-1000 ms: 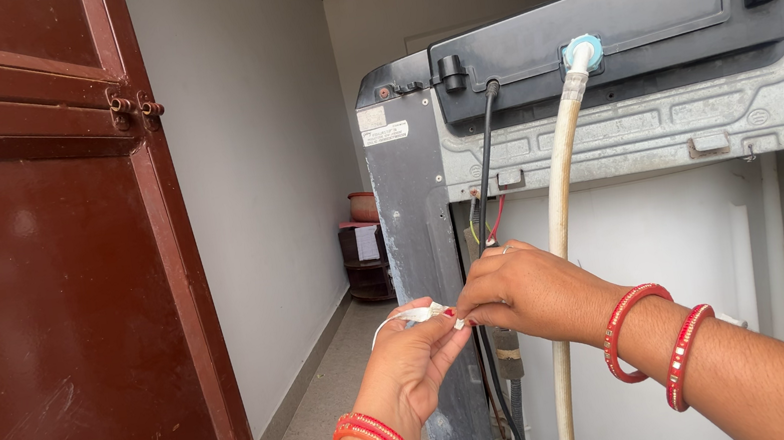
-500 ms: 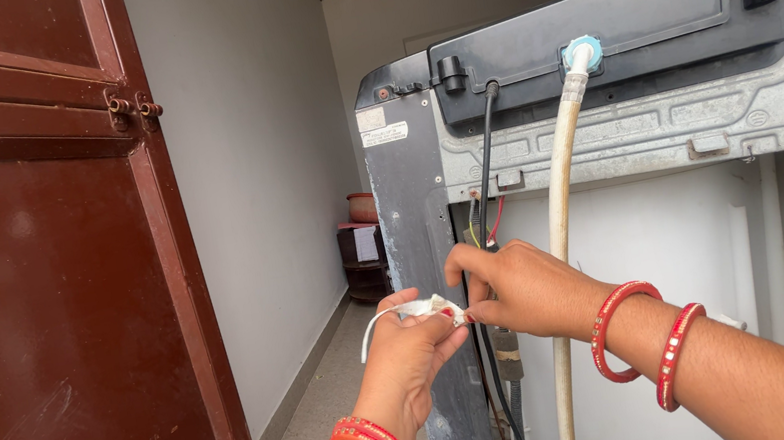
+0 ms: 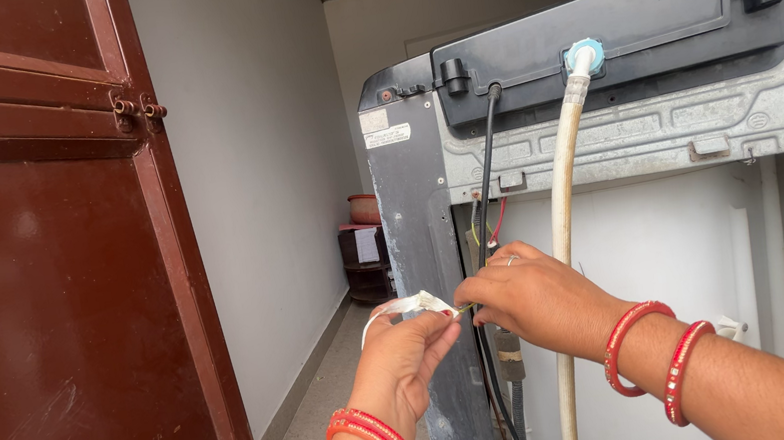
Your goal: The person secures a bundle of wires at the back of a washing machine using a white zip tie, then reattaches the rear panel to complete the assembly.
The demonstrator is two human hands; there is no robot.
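Behind the washing machine (image 3: 602, 132), left hand (image 3: 407, 349) and right hand (image 3: 528, 295) pinch a white strip (image 3: 410, 304).

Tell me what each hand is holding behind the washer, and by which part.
The left hand pinches a white strip near its end, at the fingertips. The right hand meets it at the same spot by the black cable; its own grip is hidden.

We see a dark red door (image 3: 49, 295) on our left, pale plaster walls (image 3: 254, 167), and a narrow tiled floor (image 3: 335, 399).
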